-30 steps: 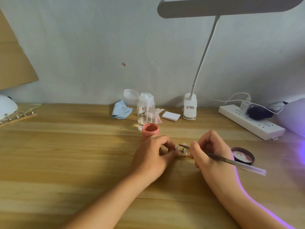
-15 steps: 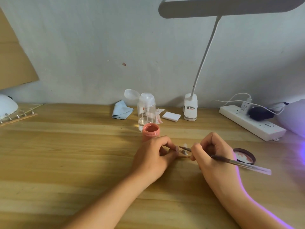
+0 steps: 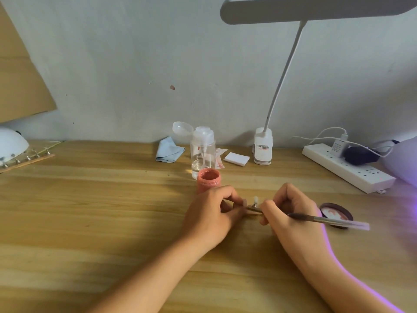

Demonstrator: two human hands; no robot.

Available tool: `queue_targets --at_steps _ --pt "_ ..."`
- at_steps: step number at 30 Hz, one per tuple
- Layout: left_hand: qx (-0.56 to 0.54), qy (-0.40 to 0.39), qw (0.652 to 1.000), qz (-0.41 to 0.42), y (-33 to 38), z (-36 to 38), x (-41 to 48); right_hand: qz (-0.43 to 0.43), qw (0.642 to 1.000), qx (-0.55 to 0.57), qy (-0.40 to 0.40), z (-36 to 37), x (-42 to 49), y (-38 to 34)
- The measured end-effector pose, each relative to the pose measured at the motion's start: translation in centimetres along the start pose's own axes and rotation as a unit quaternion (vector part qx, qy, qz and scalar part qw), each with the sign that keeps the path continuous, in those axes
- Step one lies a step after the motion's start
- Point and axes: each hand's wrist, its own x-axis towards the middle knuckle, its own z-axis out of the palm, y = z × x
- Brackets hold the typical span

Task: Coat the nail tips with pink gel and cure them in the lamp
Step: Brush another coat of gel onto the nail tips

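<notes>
The round pink gel jar [image 3: 208, 180] is being backed by the clear plastic pump bottle [image 3: 202, 152] and flanked, well to its right, by the round dark lid [image 3: 335, 213]

The surface [image 3: 90, 211] is showing light brown wood with paler grain stripes. The jar [image 3: 208, 180] is looking salmon pink, and the dark lid [image 3: 336, 214] is carrying a pink smear inside. The cloth [image 3: 169, 150] is appearing pale blue, the power strip [image 3: 347, 167] plain white. A violet glow is colouring the right forearm [image 3: 311, 256].
</notes>
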Motion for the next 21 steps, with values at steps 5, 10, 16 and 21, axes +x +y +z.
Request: queue_targets --at_steps 5,10,16,21 --pt "0.000 0.001 1.000 0.002 0.01 0.04 0.03 -0.009 1.000 -0.008 0.016 -0.02 -0.05 -0.02" --pt "0.002 -0.002 1.000 0.007 -0.11 0.02 0.04 -0.001 1.000 0.008 0.006 -0.13 -0.06 -0.27" --pt "0.006 0.000 1.000 0.004 0.06 0.06 0.02 -0.011 1.000 0.007 0.005 -0.08 -0.11 -0.42" --pt "0.028 0.001 1.000 0.007 0.19 -0.07 -0.14 -0.024 0.998 0.053 0.019 -0.33 -0.31 -0.62"
